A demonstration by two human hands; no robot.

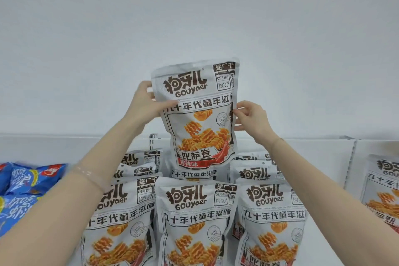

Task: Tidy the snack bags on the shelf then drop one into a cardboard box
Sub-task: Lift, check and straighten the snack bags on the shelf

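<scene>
A white snack bag (197, 114) with brown lettering and orange curls printed on it is held upright above the shelf, in the middle of the view. My left hand (144, 103) grips its upper left edge, thumb across the front. My right hand (251, 117) pinches its right edge at mid height. Below it stand several identical white bags in rows: a front left bag (121, 222), a front middle bag (194, 220) and a front right bag (272, 220), with more behind. No cardboard box is in view.
Blue snack bags (26, 181) lie at the left. Another white bag (384, 190) stands at the far right, past a white shelf divider (350, 162). The shelf's white back panel (54, 149) runs behind the rows, with a plain wall above.
</scene>
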